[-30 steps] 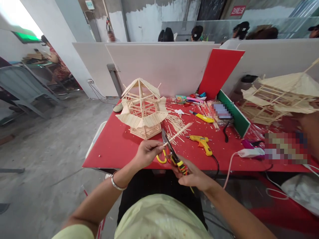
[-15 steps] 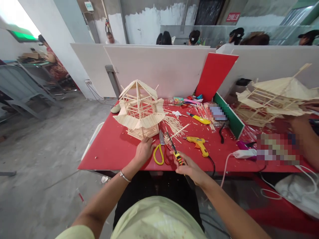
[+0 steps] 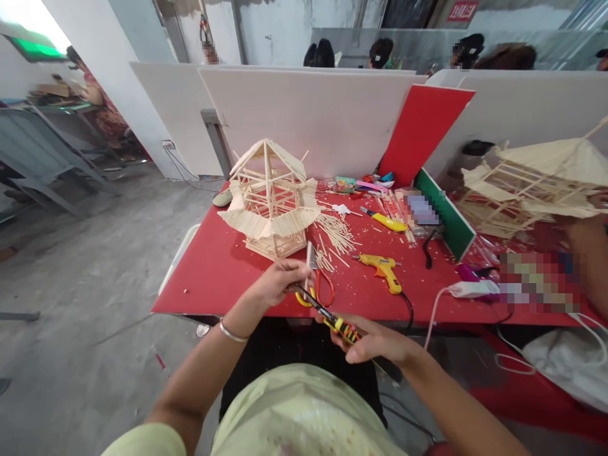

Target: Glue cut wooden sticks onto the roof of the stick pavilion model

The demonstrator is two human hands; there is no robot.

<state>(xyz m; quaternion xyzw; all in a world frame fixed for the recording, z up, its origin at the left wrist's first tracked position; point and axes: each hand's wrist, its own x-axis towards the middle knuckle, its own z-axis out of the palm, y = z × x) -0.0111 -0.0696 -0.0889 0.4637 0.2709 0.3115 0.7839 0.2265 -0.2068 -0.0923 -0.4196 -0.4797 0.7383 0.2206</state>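
My right hand (image 3: 373,342) is wrapped around a slim tool (image 3: 346,329) with a yellow-and-black grip and a long dark tip; its exact kind is unclear. The tip points up and left to my left hand (image 3: 285,282). My left fingers are pinched together at that tip; anything thin between them is too small to make out. Beneath these fingers, scissors (image 3: 325,288) with one red and one yellow handle loop lie on the table, partly covered. Just beyond stands a pavilion-like model (image 3: 270,202) of thin wooden sticks, with a pointed roof frame and flared lower eaves.
On the red table (image 3: 204,285) lie loose sticks (image 3: 337,231), a yellow glue gun (image 3: 387,269) with its cord, and a yellow cutter knife (image 3: 389,221). A green board (image 3: 446,215) stands at right, before another stick model (image 3: 527,190) near a co-worker's arm (image 3: 582,253). White panels (image 3: 304,120) line the back.
My left hand has moved from the model's base toward me, up to the tool's tip. The tool in my right hand has come lower and tilted toward the left hand. The view has shifted slightly.
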